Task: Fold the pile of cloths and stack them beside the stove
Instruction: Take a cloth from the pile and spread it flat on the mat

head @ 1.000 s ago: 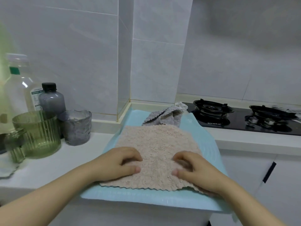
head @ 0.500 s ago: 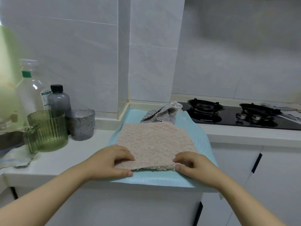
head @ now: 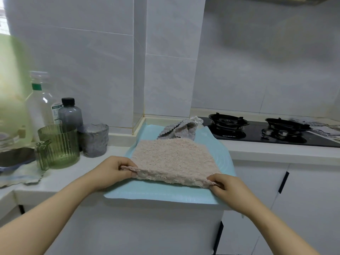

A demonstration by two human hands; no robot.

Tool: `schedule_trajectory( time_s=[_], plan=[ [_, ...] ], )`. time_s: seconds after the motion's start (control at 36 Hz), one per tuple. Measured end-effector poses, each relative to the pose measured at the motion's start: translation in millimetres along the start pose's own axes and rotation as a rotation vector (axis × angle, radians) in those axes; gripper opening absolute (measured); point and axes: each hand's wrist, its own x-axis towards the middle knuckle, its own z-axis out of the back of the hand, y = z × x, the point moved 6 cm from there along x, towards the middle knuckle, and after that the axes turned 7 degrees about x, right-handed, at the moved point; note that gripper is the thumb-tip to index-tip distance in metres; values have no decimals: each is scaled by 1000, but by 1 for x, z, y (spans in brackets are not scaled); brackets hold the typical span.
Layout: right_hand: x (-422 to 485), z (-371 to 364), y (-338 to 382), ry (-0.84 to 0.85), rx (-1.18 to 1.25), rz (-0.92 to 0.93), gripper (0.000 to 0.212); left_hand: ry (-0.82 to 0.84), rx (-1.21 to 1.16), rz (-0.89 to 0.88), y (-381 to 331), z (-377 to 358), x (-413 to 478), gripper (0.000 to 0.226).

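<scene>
hands at work: my left hand and right hand each pinch a near corner of the fuzzy pink cloth, lifted off the pale blue mat beside the black gas stove.

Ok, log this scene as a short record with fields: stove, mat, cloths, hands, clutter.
stove: black, two burners
mat: light blue, on counter left of stove
pink cloth: spread on mat, near edge raised
grey cloth: crumpled at mat's far end
left hand: pinches pink cloth's near left corner
right hand: pinches its near right corner
clutter: green cup, grey cup, dark bottle, clear bottle, left of mat
</scene>
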Motion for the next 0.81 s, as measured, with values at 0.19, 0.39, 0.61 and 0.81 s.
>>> schedule_trajectory(
  time_s=[0.19, 0.39, 0.61, 0.81],
  plan=[
    [-13, 21, 6, 38, 61, 23, 19, 108, -76, 9, -17, 6, -10, 3],
    [-24, 29, 19, 134, 137, -7, 28, 155, -72, 44, -26, 20, -24, 5],
    [-18, 41, 9, 73, 269, -108, 17, 90, -165, 124, -22, 31, -23, 9],
    [20, 37, -6, -116, 518, -217, 24, -52, -170, 142, -10, 31, 10, 8]
  ],
)
